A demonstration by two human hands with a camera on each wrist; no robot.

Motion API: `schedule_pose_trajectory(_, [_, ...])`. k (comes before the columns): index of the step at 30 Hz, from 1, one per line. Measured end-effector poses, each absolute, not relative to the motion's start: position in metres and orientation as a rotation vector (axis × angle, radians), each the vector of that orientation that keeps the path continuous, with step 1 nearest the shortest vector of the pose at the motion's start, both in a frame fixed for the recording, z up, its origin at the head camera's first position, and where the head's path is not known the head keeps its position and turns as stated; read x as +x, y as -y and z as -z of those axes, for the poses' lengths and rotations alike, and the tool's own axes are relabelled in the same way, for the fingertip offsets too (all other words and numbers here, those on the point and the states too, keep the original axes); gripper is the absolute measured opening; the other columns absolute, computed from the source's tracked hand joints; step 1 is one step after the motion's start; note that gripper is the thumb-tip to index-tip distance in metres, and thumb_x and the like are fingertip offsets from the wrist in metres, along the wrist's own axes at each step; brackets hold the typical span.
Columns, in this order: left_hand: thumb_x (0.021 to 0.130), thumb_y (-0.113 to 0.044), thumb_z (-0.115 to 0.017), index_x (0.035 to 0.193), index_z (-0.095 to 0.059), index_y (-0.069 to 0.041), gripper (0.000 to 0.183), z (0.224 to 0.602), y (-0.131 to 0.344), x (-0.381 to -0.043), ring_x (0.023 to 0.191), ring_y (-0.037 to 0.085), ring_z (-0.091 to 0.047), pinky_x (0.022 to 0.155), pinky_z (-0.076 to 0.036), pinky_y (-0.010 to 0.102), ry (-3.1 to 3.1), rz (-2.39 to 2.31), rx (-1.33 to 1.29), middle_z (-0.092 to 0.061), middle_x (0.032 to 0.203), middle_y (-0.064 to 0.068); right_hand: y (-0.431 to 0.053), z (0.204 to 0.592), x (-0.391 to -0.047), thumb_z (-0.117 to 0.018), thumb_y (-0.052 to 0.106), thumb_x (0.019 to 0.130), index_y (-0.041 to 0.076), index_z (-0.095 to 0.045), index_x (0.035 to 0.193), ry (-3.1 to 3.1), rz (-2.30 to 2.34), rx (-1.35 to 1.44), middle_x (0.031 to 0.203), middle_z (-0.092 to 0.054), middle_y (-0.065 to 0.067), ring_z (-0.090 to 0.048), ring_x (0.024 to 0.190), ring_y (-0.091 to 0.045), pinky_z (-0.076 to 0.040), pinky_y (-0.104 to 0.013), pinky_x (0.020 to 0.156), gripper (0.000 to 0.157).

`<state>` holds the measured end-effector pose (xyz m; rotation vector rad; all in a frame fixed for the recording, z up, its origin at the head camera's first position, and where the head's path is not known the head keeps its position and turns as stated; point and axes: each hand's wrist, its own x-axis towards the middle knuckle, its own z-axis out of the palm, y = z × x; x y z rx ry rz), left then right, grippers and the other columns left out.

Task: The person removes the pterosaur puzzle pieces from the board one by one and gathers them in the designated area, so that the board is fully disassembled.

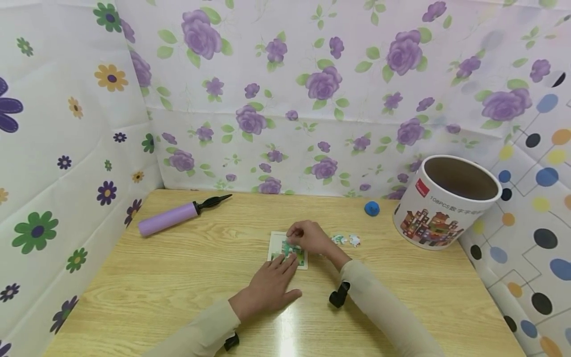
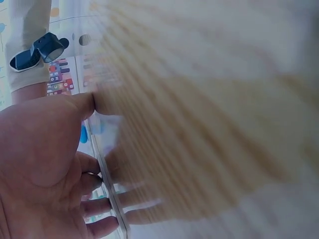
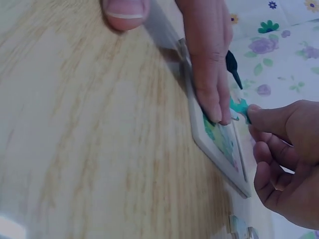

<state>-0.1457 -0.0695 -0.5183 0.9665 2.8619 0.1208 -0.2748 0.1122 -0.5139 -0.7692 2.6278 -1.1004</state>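
Note:
A small jigsaw puzzle in a pale tray (image 1: 276, 238) lies on the table, with green printed pieces inside it. The left hand (image 1: 270, 283) rests flat with straight fingertips on the near part of the puzzle, its thumb spread to the side. Over the tray's far side, the right hand (image 1: 311, 239) pinches a green puzzle piece (image 3: 239, 107) between thumb and index finger, the other fingers curled. In the right wrist view that piece appears tilted up; whether it touches the tray is unclear. Two loose puzzle pieces (image 1: 339, 239) lie right of the right hand.
A purple pump (image 1: 168, 219) with a black nozzle lies at the back left. Toward the back right are a small blue toy (image 1: 372, 208) and a large white printed bucket (image 1: 439, 213). Patterned cloths hang around the wooden table (image 1: 178, 292).

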Motion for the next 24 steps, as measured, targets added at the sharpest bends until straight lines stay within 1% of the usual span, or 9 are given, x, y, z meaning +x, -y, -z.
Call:
schedule_pose_trajectory(5, [0.104,-0.059,-0.044,0.16,-0.033,-0.006,0.078,0.518,0.069,-0.146,0.151,0.035,-0.031,0.116,-0.036,0.053,-2.863,-0.132,0.968,-0.029,0.167,0.009,-0.121,0.509,-0.277,-0.073,0.021,0.097,0.017,-0.075,0.102,-2.649,1.135,-0.781,0.09,-0.07,0.008,-0.064,0.083,-0.008,-0.054,-0.03,0.075,0.006])
schedule_pose_trajectory(11, [0.103,-0.06,-0.045,0.16,-0.033,-0.007,0.078,0.516,0.068,-0.146,0.151,0.033,-0.032,0.117,-0.035,0.052,-2.86,-0.11,0.942,-0.03,0.167,0.009,-0.141,0.499,-0.276,-0.072,0.02,0.098,0.011,-0.074,0.108,-2.666,1.144,-0.797,0.096,-0.071,0.003,-0.064,0.088,-0.012,-0.054,-0.034,0.08,0.014])
schedule_pose_trajectory(15, [0.103,-0.06,-0.044,0.16,-0.034,-0.007,0.078,0.515,0.068,-0.146,0.151,0.032,-0.033,0.117,-0.035,0.052,-2.863,-0.083,0.939,-0.031,0.167,0.008,-0.158,0.495,-0.273,-0.072,0.02,0.098,0.013,-0.075,0.106,-2.695,1.133,-0.767,0.095,-0.07,0.004,-0.064,0.087,-0.012,-0.055,-0.035,0.079,0.012])
schedule_pose_trajectory(20, [0.103,-0.059,-0.045,0.16,-0.035,-0.007,0.078,0.513,0.067,-0.146,0.15,0.033,-0.035,0.116,-0.036,0.052,-2.865,-0.084,0.942,-0.032,0.166,0.009,-0.181,0.494,-0.269,-0.074,0.019,0.096,0.015,-0.076,0.101,-2.749,1.104,-0.746,0.091,-0.071,0.007,-0.064,0.083,-0.009,-0.055,-0.033,0.079,0.007])
schedule_pose_trajectory(24, [0.103,-0.058,-0.046,0.16,-0.034,-0.006,0.078,0.511,0.066,-0.146,0.15,0.033,-0.035,0.115,-0.037,0.053,-2.862,-0.104,0.944,-0.032,0.166,0.009,-0.2,0.492,-0.262,-0.075,0.018,0.095,0.015,-0.077,0.1,-2.771,1.114,-0.703,0.09,-0.072,0.006,-0.065,0.083,-0.011,-0.055,-0.035,0.08,0.006])
